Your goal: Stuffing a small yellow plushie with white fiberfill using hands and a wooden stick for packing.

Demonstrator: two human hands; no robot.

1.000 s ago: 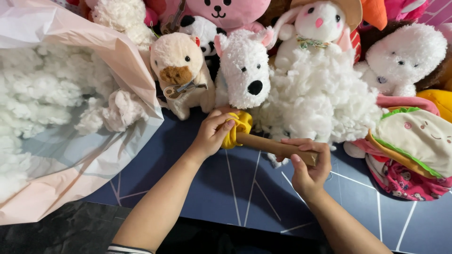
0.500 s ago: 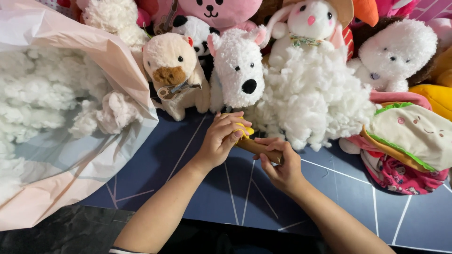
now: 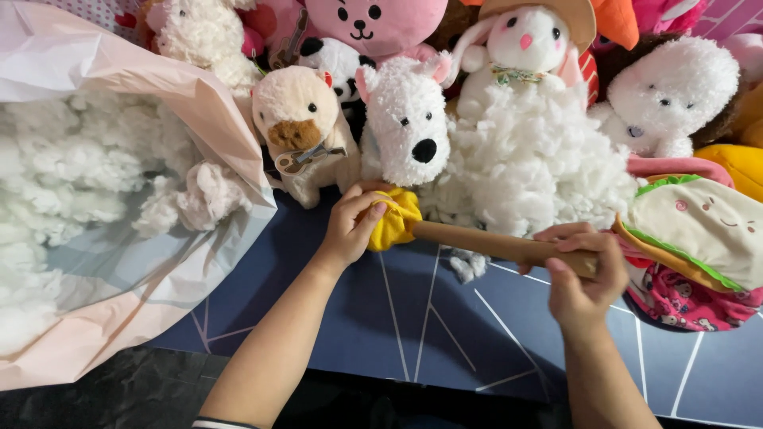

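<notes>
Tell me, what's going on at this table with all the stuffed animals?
A person holds a small yellow fabric piece in the left hand and grips a wooden stick in the right hand, the stick's tip pushed into the yellow piece. A pile of white stuffing lies just behind, and a big pink bag of more stuffing sits open to the left. Finished plush toys, including a white dog, line the back of the blue table.

Bag (image 3: 199, 103) of stuffing (image 3: 71, 167) sits left on worktop (image 3: 445, 326). Row of plush toys (image 3: 405, 119) along the back, loose stuffing pile (image 3: 532, 175) before them at centre-right. Flat plush (image 3: 699, 230) far right. Stick (image 3: 493, 242) lies across the middle, left hand (image 3: 354, 226) at its left end, right hand (image 3: 584, 274) at its right.
</notes>
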